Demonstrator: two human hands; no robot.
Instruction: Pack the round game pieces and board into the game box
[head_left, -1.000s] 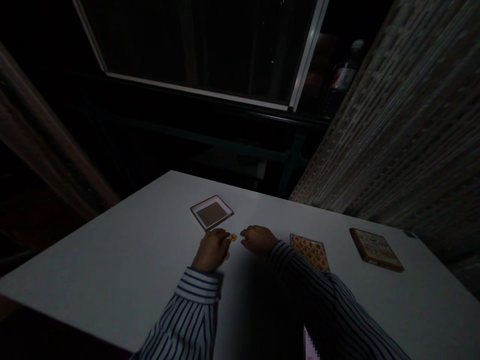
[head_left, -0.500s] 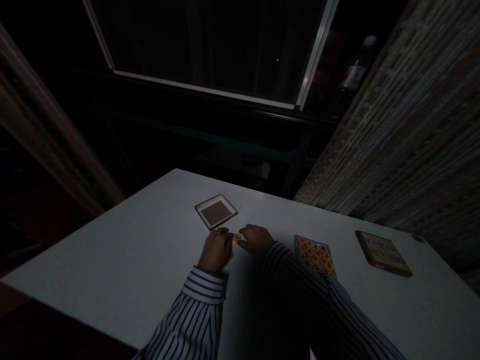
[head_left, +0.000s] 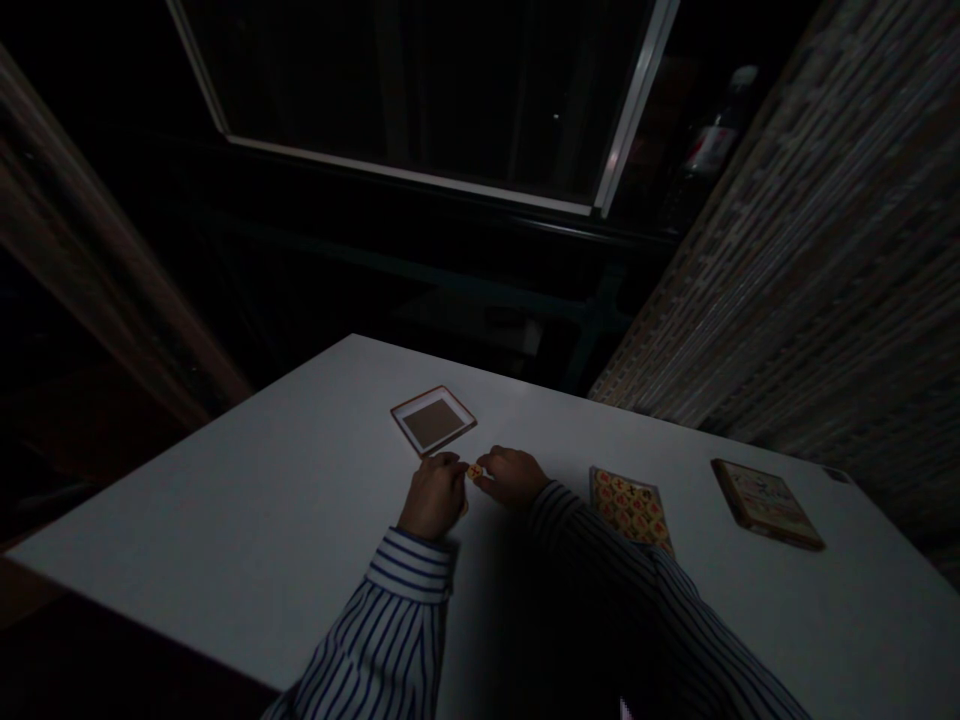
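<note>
Both hands meet over the desk: the right hand [head_left: 513, 476] pinches a round piece [head_left: 474, 471] between thumb and forefinger, while the left hand [head_left: 433, 498] curls with its fingertips against the piece's other side; whether those fingers also clamp it, I cannot tell. The white desk [head_left: 247, 500] spreads beneath them. Past its far edge, a curtain [head_left: 757, 250] hangs on the right, and a pale window frame [head_left: 409, 180] stands over darkness. A bottle [head_left: 710, 150], dim, is beside the curtain.

On the desk, a closed flat box [head_left: 766, 503] with a printed top lies near the far right corner. An open shallow box [head_left: 433, 421] sits nearer the far left corner, just beyond the left hand, its brown base showing inside a white border. A tray of pieces [head_left: 631, 508], packed in rows, lies between the right sleeve and the closed box, its near part hidden by the sleeve [head_left: 637, 565]. Smallest is the round piece, tan with a dark mark, between the hands, well in from the far edge.
</note>
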